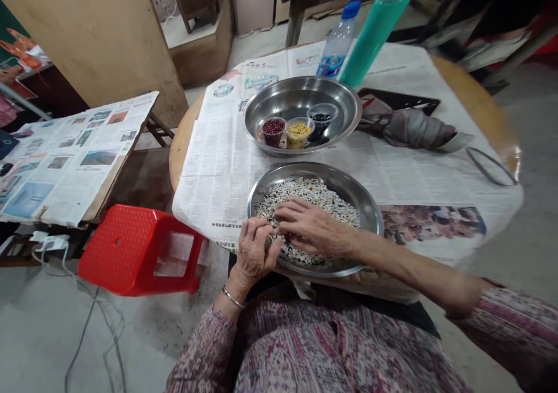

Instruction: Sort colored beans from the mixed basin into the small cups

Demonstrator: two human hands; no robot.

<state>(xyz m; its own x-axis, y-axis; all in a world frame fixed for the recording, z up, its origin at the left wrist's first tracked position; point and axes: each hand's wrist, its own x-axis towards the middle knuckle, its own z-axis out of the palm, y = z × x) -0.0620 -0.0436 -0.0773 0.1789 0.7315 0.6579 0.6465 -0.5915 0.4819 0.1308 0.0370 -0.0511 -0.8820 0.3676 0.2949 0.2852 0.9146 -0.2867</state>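
A steel basin [375, 221] in front of me holds a mix of white grains [335, 204] with dark and yellow beans scattered through it. My right hand [311, 227] reaches over it from the right. Its fingers are loosely bent and apart, with the tips at the grains. My left hand [254, 250] is at the basin's near left rim, close to the right fingertips. The left fingers are curled, and what they hold, if anything, is hidden. Behind, a second steel basin [349, 99] holds a cup of red beans [273, 130], a cup of yellow beans [299, 131] and a cup of black beans [321, 118].
Newspaper [209, 172] covers the round table. Past the second basin stand a water bottle [339, 41] and a tall green container [375, 32]. A grey folded umbrella-like bundle [405, 127] lies right. A red stool [120, 247] and a newspaper-covered table [74, 166] are left.
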